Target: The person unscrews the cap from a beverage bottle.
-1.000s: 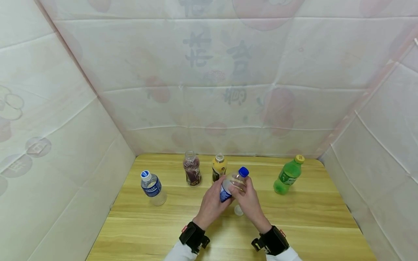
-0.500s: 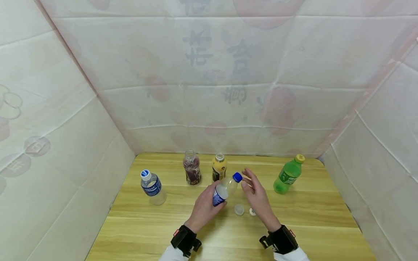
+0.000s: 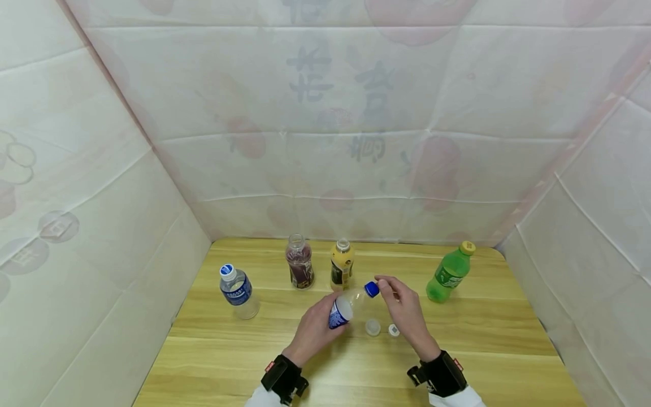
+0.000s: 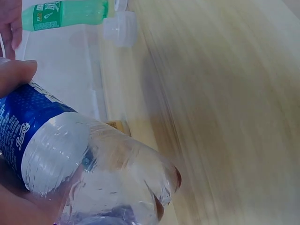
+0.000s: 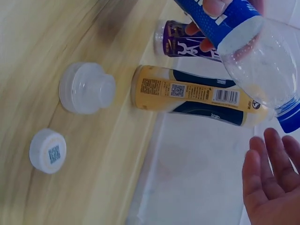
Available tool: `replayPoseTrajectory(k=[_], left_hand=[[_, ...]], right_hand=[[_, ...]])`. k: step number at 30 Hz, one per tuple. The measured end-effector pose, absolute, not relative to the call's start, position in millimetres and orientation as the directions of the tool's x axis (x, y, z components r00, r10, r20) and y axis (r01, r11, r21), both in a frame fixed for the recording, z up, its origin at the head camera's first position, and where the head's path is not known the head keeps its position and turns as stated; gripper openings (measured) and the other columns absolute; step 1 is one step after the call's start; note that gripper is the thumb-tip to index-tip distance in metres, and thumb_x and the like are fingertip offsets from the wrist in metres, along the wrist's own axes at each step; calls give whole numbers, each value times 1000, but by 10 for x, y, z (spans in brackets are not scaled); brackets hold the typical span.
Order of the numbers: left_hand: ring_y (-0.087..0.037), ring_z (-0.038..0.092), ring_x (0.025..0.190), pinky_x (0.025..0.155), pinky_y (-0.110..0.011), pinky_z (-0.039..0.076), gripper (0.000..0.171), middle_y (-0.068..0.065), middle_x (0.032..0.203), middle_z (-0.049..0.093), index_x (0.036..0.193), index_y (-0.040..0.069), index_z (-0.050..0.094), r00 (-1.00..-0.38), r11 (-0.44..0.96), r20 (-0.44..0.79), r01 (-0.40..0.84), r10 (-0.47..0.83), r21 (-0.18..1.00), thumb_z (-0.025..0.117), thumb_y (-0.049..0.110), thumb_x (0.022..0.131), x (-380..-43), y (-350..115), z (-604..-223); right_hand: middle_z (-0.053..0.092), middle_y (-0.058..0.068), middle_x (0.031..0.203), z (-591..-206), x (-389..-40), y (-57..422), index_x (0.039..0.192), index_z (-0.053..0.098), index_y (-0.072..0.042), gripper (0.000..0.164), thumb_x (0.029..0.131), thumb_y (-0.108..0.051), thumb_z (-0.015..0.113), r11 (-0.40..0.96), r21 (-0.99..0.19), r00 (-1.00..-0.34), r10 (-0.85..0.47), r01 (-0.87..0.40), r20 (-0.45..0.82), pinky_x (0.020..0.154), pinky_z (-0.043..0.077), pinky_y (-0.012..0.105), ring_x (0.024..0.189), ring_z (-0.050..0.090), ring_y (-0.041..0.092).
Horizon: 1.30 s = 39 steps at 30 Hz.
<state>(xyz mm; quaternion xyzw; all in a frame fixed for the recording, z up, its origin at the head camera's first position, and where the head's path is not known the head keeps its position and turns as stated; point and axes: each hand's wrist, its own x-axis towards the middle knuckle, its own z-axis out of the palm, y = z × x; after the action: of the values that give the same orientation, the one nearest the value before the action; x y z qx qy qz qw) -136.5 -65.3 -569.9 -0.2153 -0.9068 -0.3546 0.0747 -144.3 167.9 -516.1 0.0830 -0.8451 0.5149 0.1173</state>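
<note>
My left hand (image 3: 312, 330) grips a clear plastic soda bottle (image 3: 339, 314) round its blue label, tilted with its neck to the right. On the neck sits a blue cap (image 3: 372, 289). Beside that cap are the fingertips of my right hand (image 3: 407, 312); in the right wrist view its fingers (image 5: 277, 161) are loosely extended, with a gap to the cap and nothing in them. From the left wrist, the bottle's clear base (image 4: 117, 173) appears close up. Below the bottle, a translucent cap (image 3: 373, 327) and a white cap (image 3: 394, 330) lie on the table.
A blue-labelled water bottle (image 3: 237, 294) stands on the left of the wooden table (image 3: 203, 362). Towards the back are an uncapped purple bottle (image 3: 299, 264) and an uncapped yellow bottle (image 3: 341, 265). A green bottle (image 3: 450, 274) with a yellow cap is at right. Cloth walls surround the table.
My right hand has let go of the bottle's upper body and shifted right, beside the blue cap. The bottle, in my left hand, has tipped further over and lowered. The white cap has come into view.
</note>
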Motion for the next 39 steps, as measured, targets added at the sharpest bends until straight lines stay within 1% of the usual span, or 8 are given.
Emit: replayPoseTrajectory(k=[3,6,12,18,24,26,32,39], left_hand=[[-30,68,110,92,-47,57,81,-15,130,67,147,5,50,-899,659,272,438,345,611,91,20,79,-1362,-661,-5705],[-29,67,110,93,-46,57,80,-13,130,67,147,6,51,-901,660,258,433,350,614,91,21,80,-1362,-666,-5710],[-28,67,112,94,-47,56,78,-13,131,67,147,6,51,-899,653,260,436,354,619,90,20,81,-1367,-667,-5701],[-30,67,111,93,-48,57,77,-15,131,66,147,3,50,-887,642,287,461,362,613,89,17,82,-1375,-649,-5686],[-29,66,112,93,-48,57,76,-15,131,65,148,4,49,-888,635,280,457,365,622,87,17,84,-1396,-619,-5643],[-28,65,113,94,-47,56,75,-14,131,65,149,5,48,-889,637,273,455,368,622,86,18,86,-1404,-613,-5628],[-26,64,111,93,-46,55,74,-12,127,65,149,4,46,-882,649,270,468,387,599,84,21,88,-1419,-604,-5613],[-28,61,122,102,-48,53,76,-14,138,59,153,4,40,-876,587,164,433,454,685,81,20,92,-1432,-597,-5619]], right_hand=[[76,4,102,-5153,-1445,1663,118,75,-9,28,108,-28,57,496,-829,-956,-7,-258,293,77,58,31,90,71,22],[74,-2,93,-5137,-1445,1650,114,76,-9,27,106,-31,60,529,-807,-954,-15,-262,300,71,56,27,84,69,16],[71,-8,90,-5109,-1441,1633,114,76,-12,27,103,-35,65,583,-766,-951,-40,-271,307,70,54,28,82,64,9],[66,-12,82,-5125,-1486,1616,113,76,-12,29,101,-38,67,617,-740,-951,-46,-267,306,66,51,26,72,59,6],[54,-8,73,-5084,-1530,1593,112,74,-9,36,100,-42,68,637,-727,-954,-46,-257,297,59,41,25,60,47,8],[53,-7,72,-5068,-1546,1585,111,73,-7,36,100,-42,68,641,-723,-953,-45,-257,299,57,39,25,59,46,9],[53,-6,76,-5018,-1558,1566,109,70,-5,32,103,-36,66,626,-729,-951,-70,-278,303,57,41,24,64,49,11],[49,-7,76,-5017,-1544,1607,104,65,-9,18,103,-27,66,562,-743,-928,-149,-363,340,57,39,24,65,47,11]])
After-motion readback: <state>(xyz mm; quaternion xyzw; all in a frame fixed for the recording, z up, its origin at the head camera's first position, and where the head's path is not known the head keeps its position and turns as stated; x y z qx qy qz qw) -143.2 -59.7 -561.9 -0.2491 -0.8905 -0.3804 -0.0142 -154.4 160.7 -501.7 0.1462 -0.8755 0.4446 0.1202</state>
